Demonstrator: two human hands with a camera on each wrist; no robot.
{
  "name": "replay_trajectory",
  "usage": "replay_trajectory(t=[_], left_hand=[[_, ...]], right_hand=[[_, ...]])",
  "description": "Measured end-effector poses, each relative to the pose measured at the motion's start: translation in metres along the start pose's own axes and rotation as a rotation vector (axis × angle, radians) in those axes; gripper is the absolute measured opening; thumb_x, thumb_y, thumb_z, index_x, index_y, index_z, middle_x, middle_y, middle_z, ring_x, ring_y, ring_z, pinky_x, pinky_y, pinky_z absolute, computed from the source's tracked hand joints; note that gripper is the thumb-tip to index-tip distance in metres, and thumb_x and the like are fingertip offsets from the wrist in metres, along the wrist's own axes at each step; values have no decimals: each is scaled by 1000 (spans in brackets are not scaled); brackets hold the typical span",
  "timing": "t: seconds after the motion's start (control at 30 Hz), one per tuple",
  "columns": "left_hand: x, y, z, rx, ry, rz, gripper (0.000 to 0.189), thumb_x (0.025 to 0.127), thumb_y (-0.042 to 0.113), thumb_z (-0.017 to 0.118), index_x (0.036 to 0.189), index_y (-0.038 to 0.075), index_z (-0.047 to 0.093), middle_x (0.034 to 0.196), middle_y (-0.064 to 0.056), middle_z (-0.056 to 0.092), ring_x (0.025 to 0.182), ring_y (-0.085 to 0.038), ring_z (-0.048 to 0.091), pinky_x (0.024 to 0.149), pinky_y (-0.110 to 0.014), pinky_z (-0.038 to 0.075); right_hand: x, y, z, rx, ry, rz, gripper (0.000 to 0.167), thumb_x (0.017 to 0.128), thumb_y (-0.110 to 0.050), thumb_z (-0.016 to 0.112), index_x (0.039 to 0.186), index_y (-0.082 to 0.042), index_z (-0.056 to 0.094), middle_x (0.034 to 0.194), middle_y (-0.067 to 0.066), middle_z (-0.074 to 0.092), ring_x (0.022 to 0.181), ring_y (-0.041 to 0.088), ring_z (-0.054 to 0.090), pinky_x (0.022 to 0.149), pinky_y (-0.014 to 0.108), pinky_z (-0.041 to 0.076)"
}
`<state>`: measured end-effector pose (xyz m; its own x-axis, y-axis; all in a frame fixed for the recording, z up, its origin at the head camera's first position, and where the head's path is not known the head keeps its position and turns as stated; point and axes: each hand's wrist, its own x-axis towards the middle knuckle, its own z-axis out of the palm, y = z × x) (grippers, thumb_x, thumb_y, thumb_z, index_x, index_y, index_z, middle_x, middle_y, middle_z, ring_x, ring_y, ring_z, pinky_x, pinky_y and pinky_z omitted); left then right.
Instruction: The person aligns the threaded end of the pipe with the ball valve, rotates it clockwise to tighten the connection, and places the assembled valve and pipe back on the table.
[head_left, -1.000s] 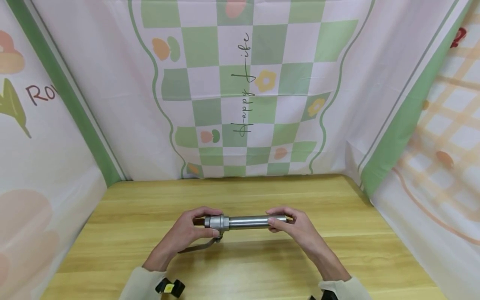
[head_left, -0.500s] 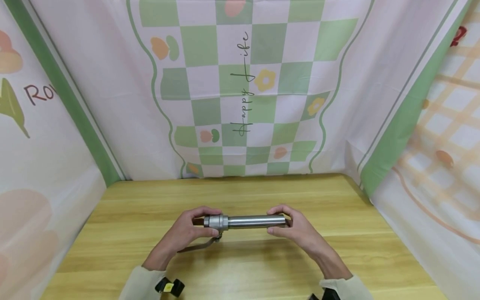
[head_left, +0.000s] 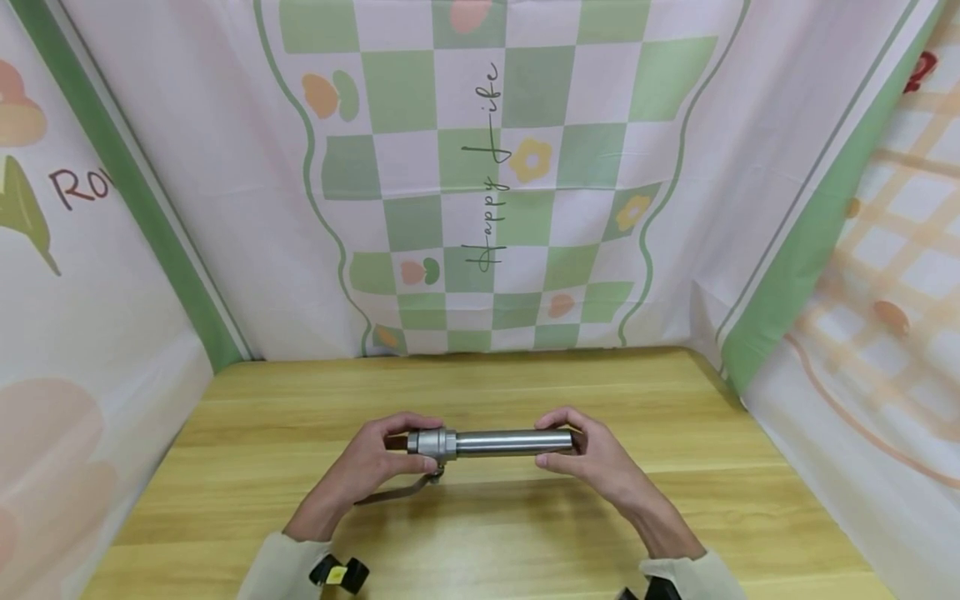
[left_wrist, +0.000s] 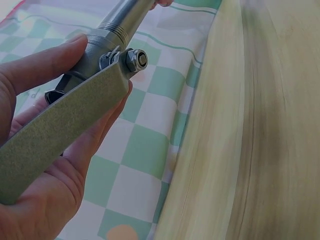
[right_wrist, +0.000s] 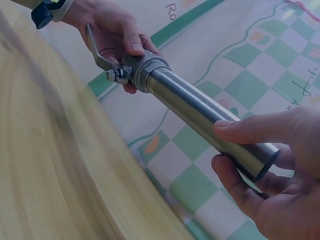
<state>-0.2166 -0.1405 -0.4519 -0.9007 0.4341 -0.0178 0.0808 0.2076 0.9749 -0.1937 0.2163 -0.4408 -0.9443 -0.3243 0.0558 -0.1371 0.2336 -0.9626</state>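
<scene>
My left hand (head_left: 369, 458) grips a silver ball valve (head_left: 432, 444) by its body, thumb on the near side and fingers round the far side. The valve's lever handle (left_wrist: 70, 117) slants back under that hand, fixed by a nut (left_wrist: 137, 60). A straight steel pipe (head_left: 502, 442) runs from the valve to the right, and some thread (right_wrist: 159, 81) shows at the joint. Around the pipe's free end, my right hand (head_left: 596, 458) holds it between thumb (right_wrist: 240, 129) and fingers. Pipe and valve are held roughly level above the table.
The wooden table (head_left: 480, 542) lies beneath both hands. At its back edge hangs a green-and-white checked curtain (head_left: 465, 175), with printed cloth (head_left: 90, 333) on the left side and more cloth (head_left: 892, 350) on the right.
My right thumb has moved from across the pipe to its near lower side, and the index finger has lifted slightly. My left hand and the valve stay almost still.
</scene>
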Motion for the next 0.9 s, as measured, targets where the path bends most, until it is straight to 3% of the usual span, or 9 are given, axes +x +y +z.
replay_trajectory(t=[0.37, 0.9], left_hand=[[0, 0, 0, -8, -5, 12, 49, 92, 24, 90, 138, 15, 74, 133, -18, 70, 110, -29, 69, 90, -41, 57], [0, 1, 0, 1, 3, 15, 49, 91, 23, 90, 137, 16, 74, 133, -17, 70, 110, -30, 68, 89, -41, 57]], right_hand=[[-1, -1, -1, -11, 20, 21, 45, 95, -11, 84, 133, 2, 64, 126, 18, 66, 103, 18, 68, 85, 28, 58], [-1, -2, -2, 6, 19, 42, 43, 99, -17, 81, 134, 1, 66, 125, 16, 67, 103, 14, 69, 87, 28, 57]])
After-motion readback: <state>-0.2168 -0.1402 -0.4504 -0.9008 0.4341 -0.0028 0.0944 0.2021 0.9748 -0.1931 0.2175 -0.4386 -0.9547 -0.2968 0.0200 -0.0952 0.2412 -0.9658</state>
